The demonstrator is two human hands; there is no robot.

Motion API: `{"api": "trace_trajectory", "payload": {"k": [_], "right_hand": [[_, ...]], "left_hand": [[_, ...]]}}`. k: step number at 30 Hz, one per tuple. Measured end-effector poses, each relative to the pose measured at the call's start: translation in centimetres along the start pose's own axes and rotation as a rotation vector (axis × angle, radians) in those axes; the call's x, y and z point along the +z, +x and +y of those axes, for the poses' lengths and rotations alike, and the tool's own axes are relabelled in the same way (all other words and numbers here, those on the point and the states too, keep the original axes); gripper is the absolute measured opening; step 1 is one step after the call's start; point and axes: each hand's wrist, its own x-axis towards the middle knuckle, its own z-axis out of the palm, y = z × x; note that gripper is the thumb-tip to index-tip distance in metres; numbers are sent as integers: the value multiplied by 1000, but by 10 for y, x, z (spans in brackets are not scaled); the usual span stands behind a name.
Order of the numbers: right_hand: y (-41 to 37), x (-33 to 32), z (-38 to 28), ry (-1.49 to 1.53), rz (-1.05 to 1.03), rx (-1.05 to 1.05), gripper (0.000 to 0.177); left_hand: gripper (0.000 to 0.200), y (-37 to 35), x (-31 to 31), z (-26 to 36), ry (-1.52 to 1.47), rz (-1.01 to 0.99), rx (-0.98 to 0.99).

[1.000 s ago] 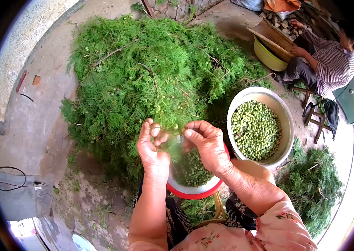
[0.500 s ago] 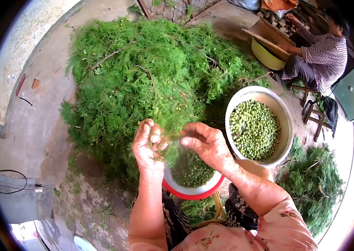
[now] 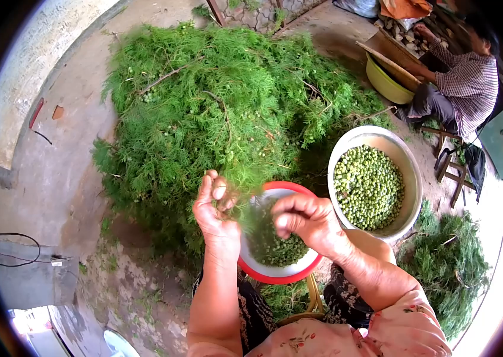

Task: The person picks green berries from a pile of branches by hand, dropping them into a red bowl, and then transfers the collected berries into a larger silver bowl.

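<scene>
My left hand grips a feathery green sprig that reaches up toward the big pile of cut green branches. My right hand hovers over a red-rimmed bowl on my lap, fingers curled together as if pinching something small; what it holds is hidden. The bowl holds small green seed pods. Beside it on the right stands a large metal basin full of the same green pods.
A smaller heap of stripped greenery lies at the right. Another person in a checked shirt sits at the far right with a yellow-green tub and a woven tray. A cable lies on the concrete at left.
My right hand has dropped from the sprig down over the red-rimmed bowl, closing its fingers. The left hand keeps hold of the sprig in nearly the same place.
</scene>
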Motion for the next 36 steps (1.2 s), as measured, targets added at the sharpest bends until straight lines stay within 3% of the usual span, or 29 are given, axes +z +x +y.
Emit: {"api": "trace_trajectory", "payload": {"k": [1,2,5,9,13,14,15,18,19,25,27,29,31,32,36], "right_hand": [[0,-3,-2,-104,-148,35,21],[2,-3,2,-203,-204,-74,25],[2,-5,12,-458,-59,-18,29],[14,1,26,-264,63,75,36],[21,12,16,199,142,27,25],[22,13,16,254,203,32,12],[24,11,16,229,208,60,9],[27,3,14,148,215,85,4],[27,2,12,133,217,87,5],[23,-1,2,189,133,129,10],[22,-4,-1,-47,118,122,14],[22,-8,-3,-484,143,62,25],[25,-10,-1,-428,144,12,38],[21,-14,-6,-433,94,146,38],[12,-23,2,-679,-301,-41,32]], "left_hand": [[14,-5,11,2,14,-18,19],[14,-3,4,4,41,-69,21],[15,-3,4,2,32,-116,4],[16,-5,9,-5,56,-109,-48],[18,-9,10,-14,105,-120,-92],[18,-9,8,-16,185,-56,-64],[12,-12,17,-20,221,27,-24],[11,-14,21,-19,452,12,-33],[11,-12,15,-11,689,-56,-61],[12,-15,16,-19,813,-134,-111],[8,-18,24,-18,843,-36,-165],[4,-15,10,-16,1089,-95,-102],[9,-10,7,-9,1229,-59,232],[9,-10,8,-3,1143,48,217],[13,-2,-4,8,800,69,223]]}}
